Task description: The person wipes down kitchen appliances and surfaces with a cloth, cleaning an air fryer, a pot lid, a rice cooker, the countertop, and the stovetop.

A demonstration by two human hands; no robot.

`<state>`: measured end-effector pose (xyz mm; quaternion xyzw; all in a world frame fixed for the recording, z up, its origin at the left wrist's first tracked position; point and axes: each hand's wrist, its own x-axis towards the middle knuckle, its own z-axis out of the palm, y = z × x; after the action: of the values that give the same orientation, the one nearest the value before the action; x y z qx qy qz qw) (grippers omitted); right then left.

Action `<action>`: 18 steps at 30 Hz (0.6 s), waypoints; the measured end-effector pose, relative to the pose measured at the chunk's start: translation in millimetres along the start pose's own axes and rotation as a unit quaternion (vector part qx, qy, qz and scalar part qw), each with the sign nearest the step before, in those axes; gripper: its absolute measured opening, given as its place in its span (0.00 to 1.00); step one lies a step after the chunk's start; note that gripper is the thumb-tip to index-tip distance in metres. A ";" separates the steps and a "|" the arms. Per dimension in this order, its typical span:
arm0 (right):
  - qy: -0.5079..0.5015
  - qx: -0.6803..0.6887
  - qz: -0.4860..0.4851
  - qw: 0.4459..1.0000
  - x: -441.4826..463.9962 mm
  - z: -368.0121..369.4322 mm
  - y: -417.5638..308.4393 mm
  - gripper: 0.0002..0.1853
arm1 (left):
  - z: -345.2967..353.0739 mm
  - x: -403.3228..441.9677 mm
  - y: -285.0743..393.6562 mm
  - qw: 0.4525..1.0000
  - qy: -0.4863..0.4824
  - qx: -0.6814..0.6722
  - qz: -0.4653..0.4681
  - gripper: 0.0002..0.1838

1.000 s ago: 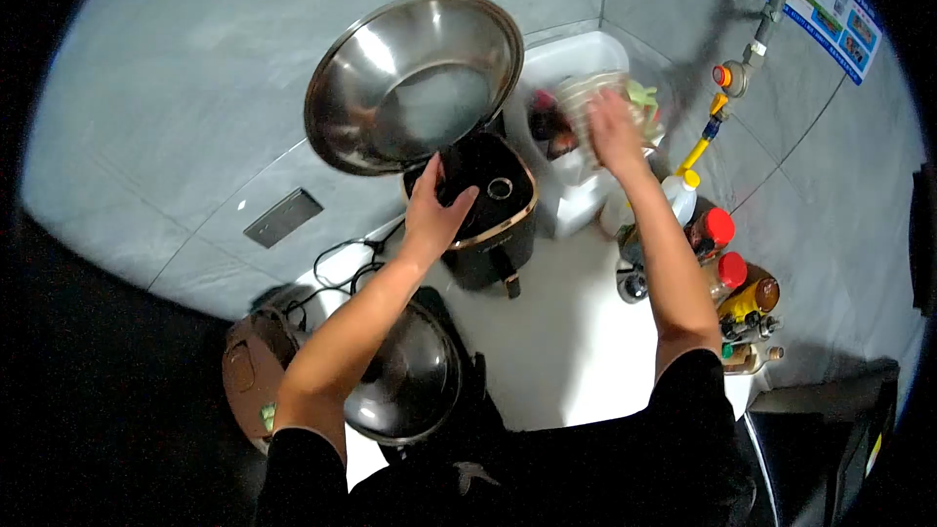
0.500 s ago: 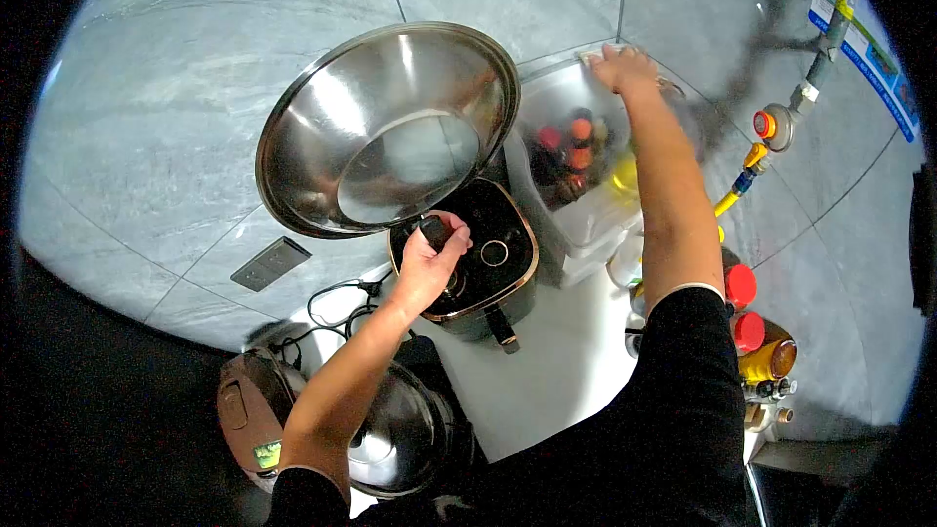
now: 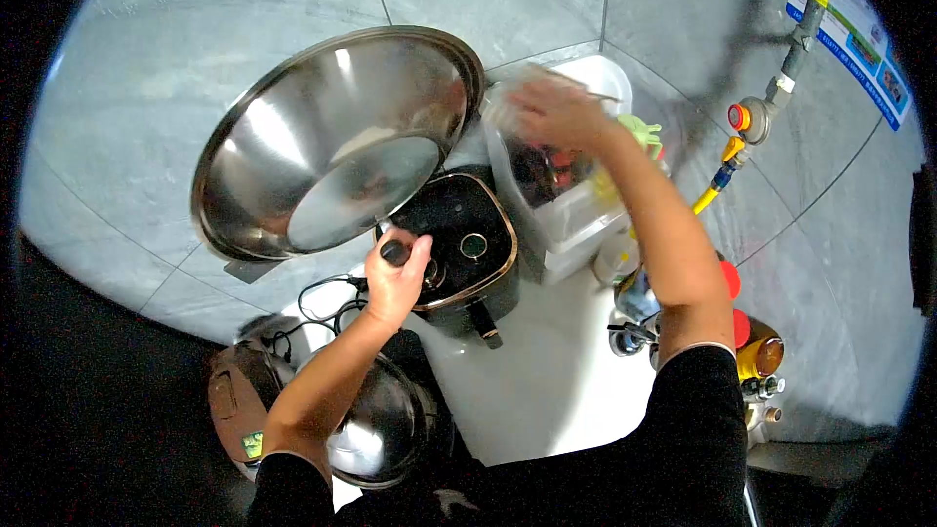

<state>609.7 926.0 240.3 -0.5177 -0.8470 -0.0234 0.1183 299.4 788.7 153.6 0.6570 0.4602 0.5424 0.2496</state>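
My left hand (image 3: 395,283) is closed around the black handle of a large steel wok (image 3: 337,151), tilted on its side with its inside facing me. The wok is held above and left of a black air fryer (image 3: 459,224) with a copper-coloured rim. My right hand (image 3: 551,112), smeared by motion, is over a clear plastic bin (image 3: 576,259). It appears closed on the bin's lid (image 3: 600,96), whose thin edge sticks out beside the fingers. Red and dark items and a light green thing (image 3: 639,135) show inside the bin; my right forearm hides part of it.
On the white counter (image 3: 527,381) stand a brown rice cooker (image 3: 239,400) and a pot with a glass lid (image 3: 376,429). Several bottles and red-capped jars (image 3: 732,278) line the right side. A gas valve (image 3: 747,117) with a yellow hose is on the wall.
My right hand has moved left and slightly down from the bin's far edge, uncovering its far end and the green thing. The wok in my left hand has shifted left and tilted a little.
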 end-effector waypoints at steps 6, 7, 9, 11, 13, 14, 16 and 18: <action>-0.019 -0.037 0.390 0.920 -19.9 -18.7 75.8 0.35 | -55.2 -33.8 50.1 0.996 0.022 -0.042 -0.078 0.10; 0.012 -0.045 0.393 0.918 -20.1 -16.7 61.9 0.33 | -64.5 -39.6 54.8 0.996 0.020 0.007 -0.091 0.09; 0.086 -0.104 0.297 0.945 2.2 14.7 53.5 0.22 | -81.0 -45.8 47.9 0.992 0.022 0.033 -0.121 0.08; 0.116 -0.086 0.188 0.971 15.8 42.9 40.2 0.20 | -92.7 -54.1 30.0 0.991 0.034 0.022 -0.129 0.09; 0.150 -0.049 0.060 0.986 -2.4 37.3 -22.4 0.25 | -95.9 -58.5 24.8 0.993 0.035 -0.002 -0.110 0.09; 0.149 -0.058 0.071 0.985 -19.5 33.1 -27.7 0.25 | -99.1 -59.8 26.3 0.993 0.027 -0.028 -0.109 0.09; 0.249 -0.084 -0.022 0.965 -41.6 20.9 -34.1 0.23 | -104.9 -62.4 28.6 0.995 0.006 -0.014 -0.096 0.09; 0.072 -0.037 0.145 0.986 -48.3 -3.1 -16.6 0.26 | -111.2 -68.7 26.9 0.991 0.021 -0.019 -0.134 0.09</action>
<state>616.7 875.8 233.8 -0.6360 -0.7507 -0.0751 0.1620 204.4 697.4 174.6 0.5730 0.5391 0.5263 0.3226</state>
